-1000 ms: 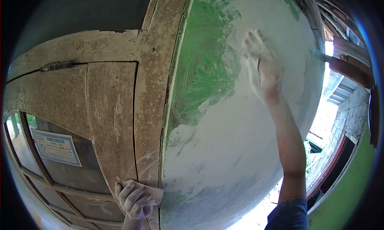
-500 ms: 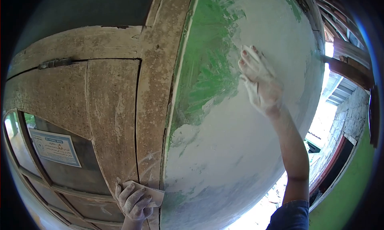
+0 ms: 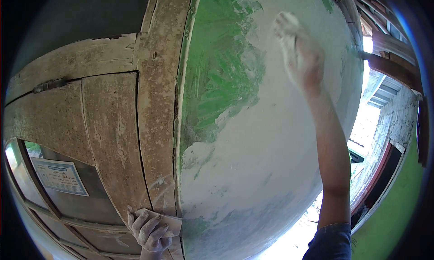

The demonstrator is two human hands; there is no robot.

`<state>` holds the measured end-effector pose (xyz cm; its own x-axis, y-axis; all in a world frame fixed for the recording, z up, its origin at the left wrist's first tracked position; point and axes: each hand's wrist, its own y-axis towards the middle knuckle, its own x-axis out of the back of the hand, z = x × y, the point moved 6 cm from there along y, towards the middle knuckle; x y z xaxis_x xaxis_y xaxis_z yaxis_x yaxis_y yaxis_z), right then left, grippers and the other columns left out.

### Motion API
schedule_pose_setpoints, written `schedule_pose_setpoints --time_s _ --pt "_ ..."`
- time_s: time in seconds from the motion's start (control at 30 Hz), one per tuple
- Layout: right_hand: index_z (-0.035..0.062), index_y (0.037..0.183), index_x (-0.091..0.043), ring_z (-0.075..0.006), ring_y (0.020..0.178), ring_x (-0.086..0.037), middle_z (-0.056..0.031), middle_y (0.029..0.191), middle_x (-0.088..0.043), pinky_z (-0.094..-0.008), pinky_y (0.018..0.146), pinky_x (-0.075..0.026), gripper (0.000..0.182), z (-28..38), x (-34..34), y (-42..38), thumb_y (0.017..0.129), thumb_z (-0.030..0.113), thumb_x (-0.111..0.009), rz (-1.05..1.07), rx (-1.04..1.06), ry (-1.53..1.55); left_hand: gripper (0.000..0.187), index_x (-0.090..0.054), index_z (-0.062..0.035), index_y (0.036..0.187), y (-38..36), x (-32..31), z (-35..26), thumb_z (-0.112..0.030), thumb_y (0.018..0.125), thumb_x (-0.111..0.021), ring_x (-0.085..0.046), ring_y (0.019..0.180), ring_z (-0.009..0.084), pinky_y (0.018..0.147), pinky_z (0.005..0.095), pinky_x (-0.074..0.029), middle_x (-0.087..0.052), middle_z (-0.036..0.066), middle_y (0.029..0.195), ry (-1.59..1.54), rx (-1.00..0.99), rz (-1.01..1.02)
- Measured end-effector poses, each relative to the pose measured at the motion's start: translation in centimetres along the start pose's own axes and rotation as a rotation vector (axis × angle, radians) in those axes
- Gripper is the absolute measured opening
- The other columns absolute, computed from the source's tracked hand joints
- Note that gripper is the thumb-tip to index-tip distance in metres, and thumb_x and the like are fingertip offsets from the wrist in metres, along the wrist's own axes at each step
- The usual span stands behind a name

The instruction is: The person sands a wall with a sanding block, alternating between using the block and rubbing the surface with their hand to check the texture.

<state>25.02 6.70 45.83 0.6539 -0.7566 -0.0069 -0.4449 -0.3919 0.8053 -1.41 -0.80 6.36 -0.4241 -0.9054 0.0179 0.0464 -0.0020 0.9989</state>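
Note:
My left hand [image 3: 148, 230], dusted white, is closed round a flat, pale rectangular piece [image 3: 174, 226], low against the wooden door frame; what the piece is I cannot make out. Higher up on the right, my right hand [image 3: 300, 52] is at the wall [image 3: 253, 156], its palm side towards the surface. White powder or paste coats it. Motion smears its fingers, and anything under them is hidden. The wall is mostly covered in whitish filler, with a ragged patch of green paint [image 3: 217, 74] showing beside the frame.
Along the left stands a worn wooden door frame [image 3: 158, 88] with a hinge [image 3: 49, 85] and glass panes. A printed notice [image 3: 59, 176] is stuck on the glass. At the right are roof beams [image 3: 393, 72], a brick wall [image 3: 389, 120] and a green wall [image 3: 393, 206].
My right hand has moved upward over the white part of the wall and is now blurred. My left hand keeps its hold on the flat piece. The view has shifted slightly to the right.

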Motion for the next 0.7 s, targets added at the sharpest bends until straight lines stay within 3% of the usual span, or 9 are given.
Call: schedule_pose_setpoints --time_s 0.03,0.17,0.23,0.37,0.43,0.47,0.53,0.57,0.7 --pt "0.0067 0.093 -0.069 -0.0255 0.117 -0.055 -0.0136 0.114 -0.063 -0.0342 0.099 -0.044 0.012 -0.8 0.3 0.5 0.088 0.010 -0.059 -0.042 0.027 -0.149 0.016 -0.052 -0.0183 0.083 0.0 0.0 -0.1 -0.031 0.093 -0.048 -0.054 0.110 0.0317 0.102 0.0617 -0.031 -0.061 0.005 0.095 0.007 0.002 0.001" --pt "0.0066 0.096 -0.068 -0.0265 0.117 -0.055 -0.0135 0.115 -0.063 -0.0342 0.099 -0.044 0.014 0.2 -0.5 0.6 0.089 0.010 -0.057 -0.133 -0.029 -0.240 0.016 -0.051 -0.0180 0.083 0.0 0.1 -0.2 -0.030 0.093 -0.048 -0.054 0.109 0.0321 0.101 0.0615 -0.032 -0.061 0.005 0.095 0.010 -0.001 -0.008" --pt "0.0047 0.096 -0.068 -0.0251 0.114 -0.057 -0.0139 0.114 -0.063 -0.0340 0.097 -0.045 0.014 2.7 -1.4 -0.2 0.089 0.011 -0.058 -0.076 0.166 -0.245 0.015 -0.051 -0.0177 0.084 0.1 0.0 -0.3 -0.029 0.093 -0.048 -0.054 0.109 0.0325 0.101 0.0615 -0.032 -0.060 0.005 0.096 0.035 -0.006 -0.002" --pt "0.0082 0.088 -0.069 -0.0213 0.115 -0.056 -0.0117 0.115 -0.063 -0.0339 0.099 -0.045 0.012 2.5 -1.1 0.3 0.089 0.014 -0.059 0.010 0.231 -0.187 0.014 -0.051 -0.0179 0.085 0.3 0.0 -0.2 -0.028 0.093 -0.048 -0.054 0.108 0.0324 0.101 0.0613 -0.032 -0.060 0.005 0.096 0.018 -0.010 -0.011" --pt "0.0044 0.102 -0.069 -0.0238 0.116 -0.056 -0.0126 0.114 -0.064 -0.0340 0.098 -0.044 0.018 0.0 -0.1 2.4 0.087 0.009 -0.061 -0.044 0.184 -0.203 0.012 -0.052 -0.0183 0.085 0.2 0.0 -0.3 -0.028 0.092 -0.049 -0.054 0.108 0.0320 0.100 0.0612 -0.032 -0.061 0.005 0.096 0.013 -0.012 -0.004" --pt "0.0044 0.102 -0.069 -0.0238 0.116 -0.056 -0.0126 0.114 -0.064 -0.0340 0.098 -0.044 0.018 0.3 -0.4 2.5 0.087 0.009 -0.061 -0.043 0.187 -0.201 0.012 -0.052 -0.0183 0.085 0.1 0.0 -0.3 -0.028 0.092 -0.049 -0.054 0.108 0.0320 0.100 0.0612 -0.032 -0.061 0.005 0.096 0.013 -0.008 -0.006" --pt "0.0116 0.085 -0.069 -0.0178 0.115 -0.057 -0.0073 0.115 -0.064 -0.0333 0.100 -0.045 0.012 0.0 -0.6 3.0 0.089 0.016 -0.059 -0.111 0.014 -0.198 0.012 -0.053 -0.0187 0.086 0.1 0.1 -0.2 -0.028 0.092 -0.049 -0.055 0.108 0.0314 0.101 0.0608 -0.032 -0.061 0.004 0.096 0.015 -0.009 -0.012" --pt "0.0116 0.085 -0.069 -0.0178 0.115 -0.057 -0.0073 0.115 -0.064 -0.0333 0.100 -0.045 0.012 0.6 -0.8 2.6 0.089 0.016 -0.059 -0.109 0.018 -0.196 0.012 -0.053 -0.0187 0.086 0.1 0.1 -0.2 -0.028 0.092 -0.049 -0.055 0.108 0.0314 0.101 0.0608 -0.032 -0.061 0.004 0.096 0.015 -0.005 -0.015" --pt "0.0085 0.092 -0.070 -0.0195 0.111 -0.059 -0.0078 0.113 -0.065 -0.0326 0.099 -0.044 0.015 3.0 -1.9 1.5 0.090 0.017 -0.057 -0.007 0.233 -0.213 0.011 -0.054 -0.0191 0.086 0.0 0.0 -0.2 -0.028 0.091 -0.050 -0.054 0.109 0.0307 0.102 0.0595 -0.031 -0.061 0.003 0.096 0.001 -0.002 -0.024"
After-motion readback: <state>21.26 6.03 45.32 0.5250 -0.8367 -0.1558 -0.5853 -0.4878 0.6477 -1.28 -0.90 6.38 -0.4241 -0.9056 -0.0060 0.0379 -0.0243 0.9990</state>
